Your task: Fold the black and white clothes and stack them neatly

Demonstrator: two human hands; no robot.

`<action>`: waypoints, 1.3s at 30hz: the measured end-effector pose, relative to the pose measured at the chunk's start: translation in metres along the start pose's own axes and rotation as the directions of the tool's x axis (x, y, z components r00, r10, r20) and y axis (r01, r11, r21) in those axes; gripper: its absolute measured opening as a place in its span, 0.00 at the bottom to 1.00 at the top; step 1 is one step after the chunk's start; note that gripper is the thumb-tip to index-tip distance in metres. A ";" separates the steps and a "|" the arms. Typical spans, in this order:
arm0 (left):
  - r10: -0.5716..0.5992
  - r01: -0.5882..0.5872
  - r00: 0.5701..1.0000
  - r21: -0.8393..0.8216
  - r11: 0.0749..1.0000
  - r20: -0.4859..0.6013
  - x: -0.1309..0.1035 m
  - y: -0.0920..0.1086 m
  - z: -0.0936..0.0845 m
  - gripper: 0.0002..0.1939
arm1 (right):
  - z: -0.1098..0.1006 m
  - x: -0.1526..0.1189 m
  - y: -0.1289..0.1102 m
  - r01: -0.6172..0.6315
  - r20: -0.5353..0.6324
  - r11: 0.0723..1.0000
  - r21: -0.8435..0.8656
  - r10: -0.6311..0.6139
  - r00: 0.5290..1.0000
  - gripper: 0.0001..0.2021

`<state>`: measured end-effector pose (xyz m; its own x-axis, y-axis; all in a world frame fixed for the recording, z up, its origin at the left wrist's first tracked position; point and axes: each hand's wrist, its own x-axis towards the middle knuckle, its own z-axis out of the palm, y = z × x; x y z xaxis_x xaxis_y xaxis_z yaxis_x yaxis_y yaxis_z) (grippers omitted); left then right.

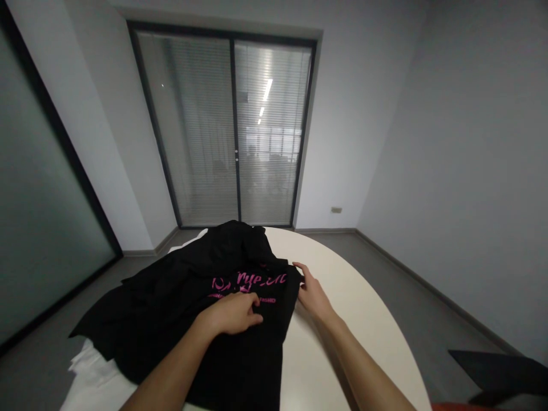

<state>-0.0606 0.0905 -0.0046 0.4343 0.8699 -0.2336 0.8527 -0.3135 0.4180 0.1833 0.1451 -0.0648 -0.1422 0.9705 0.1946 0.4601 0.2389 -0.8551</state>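
A black T-shirt (pixel 252 354) with pink lettering on its front lies spread and partly bunched over a round table. Above the lettering, my left hand (pixel 235 313) rests palm-down on the fabric, its fingers loosely bent and the thumb apart from them; no cloth shows between them. My right hand (pixel 312 291) is at the shirt's right edge, by what looks like a sleeve, and pinches the black cloth there. Its index finger points out past the edge, and the other fingertips are partly hidden.
White cloth (pixel 100 377) lies under the shirt at the left. The pale round tabletop (pixel 355 319) shows to the right. Beyond stand glass doors with blinds (pixel 235 131). A dark object (pixel 500 371), partly cut off, is at the lower right beside the table.
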 end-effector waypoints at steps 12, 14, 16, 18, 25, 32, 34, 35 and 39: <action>0.237 -0.186 0.965 -0.349 0.919 0.111 0.015 0.009 0.019 0.30 | 0.002 0.001 -0.002 -0.095 0.226 0.905 0.415 -0.002 0.974 0.42; 0.249 -0.186 0.960 -0.371 0.910 0.128 0.017 0.007 0.021 0.27 | -0.004 0.004 0.007 -0.135 0.230 0.923 0.360 0.053 0.972 0.39; 0.246 -0.206 0.965 -0.324 0.923 0.088 0.017 0.003 0.021 0.23 | -0.012 0.008 0.019 -0.195 0.191 0.935 0.297 0.142 0.971 0.38; 0.222 -0.207 0.974 -0.228 0.952 0.045 0.017 0.000 0.021 0.26 | -0.022 0.012 0.031 -0.225 0.136 0.948 0.225 0.199 0.971 0.38; 0.142 -0.148 0.986 0.070 0.986 0.084 0.009 0.009 0.026 0.47 | -0.056 0.013 0.046 -0.260 -0.023 0.954 -0.149 0.259 0.966 0.17; 0.030 -0.044 0.990 0.093 0.995 0.137 -0.002 0.031 0.031 0.57 | -0.055 -0.002 0.014 -0.290 0.240 0.956 -0.045 0.292 0.926 0.26; 0.113 -0.122 0.985 0.063 0.991 0.132 -0.002 0.033 0.033 0.55 | -0.056 -0.006 0.004 -0.335 0.305 0.937 0.096 0.293 0.906 0.27; 0.171 -0.177 0.977 0.040 0.983 0.129 -0.001 0.033 0.034 0.55 | -0.057 -0.007 0.001 -0.362 0.316 0.923 0.129 0.308 0.897 0.27; 0.247 -0.251 0.951 -0.004 0.968 0.183 -0.002 0.036 0.041 0.61 | -0.067 -0.006 0.003 -0.409 0.272 0.882 0.234 0.345 0.898 0.29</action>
<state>-0.0191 0.0618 -0.0251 0.6772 0.6804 -0.2801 0.7154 -0.5199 0.4667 0.2445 0.1423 -0.0361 -0.2073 0.9456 -0.2507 0.2587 -0.1942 -0.9462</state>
